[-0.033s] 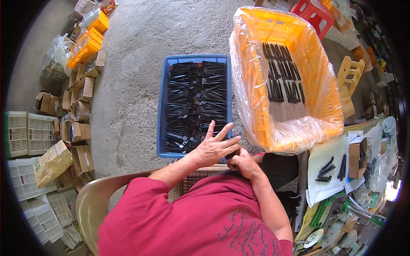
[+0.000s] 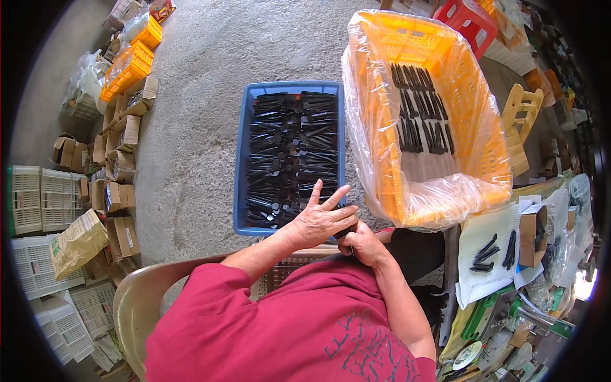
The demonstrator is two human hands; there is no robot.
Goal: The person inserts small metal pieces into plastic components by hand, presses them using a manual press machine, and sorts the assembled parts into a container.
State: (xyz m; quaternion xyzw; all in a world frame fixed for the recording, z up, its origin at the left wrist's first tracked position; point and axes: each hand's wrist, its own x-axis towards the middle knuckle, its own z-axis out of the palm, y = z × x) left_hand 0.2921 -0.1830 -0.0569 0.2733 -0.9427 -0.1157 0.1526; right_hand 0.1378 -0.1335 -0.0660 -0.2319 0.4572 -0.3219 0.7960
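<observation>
My left hand (image 2: 319,223) and my right hand (image 2: 364,244) meet just in front of my body, at the near right corner of a blue tray (image 2: 240,159). A slim black piece (image 2: 344,232) is gripped between them, mostly covered by the fingers. Two fingers of the left hand stick out, spread apart; its others press against the piece beside the right hand. The right hand's fingers curl round it. Many glossy black slender pieces (image 2: 318,140) lie in two columns inside the blue tray.
Right of the tray stands a yellow crate (image 2: 375,38) lined with clear plastic, with rows of black pieces (image 2: 423,105) inside. A bench at right carries a white sheet (image 2: 474,280) with a few black pieces and a cardboard box (image 2: 529,239). Cartons (image 2: 121,169) line the left.
The left hand's raised fingers have shifted very slightly; otherwise the hands and the things around them look the same.
</observation>
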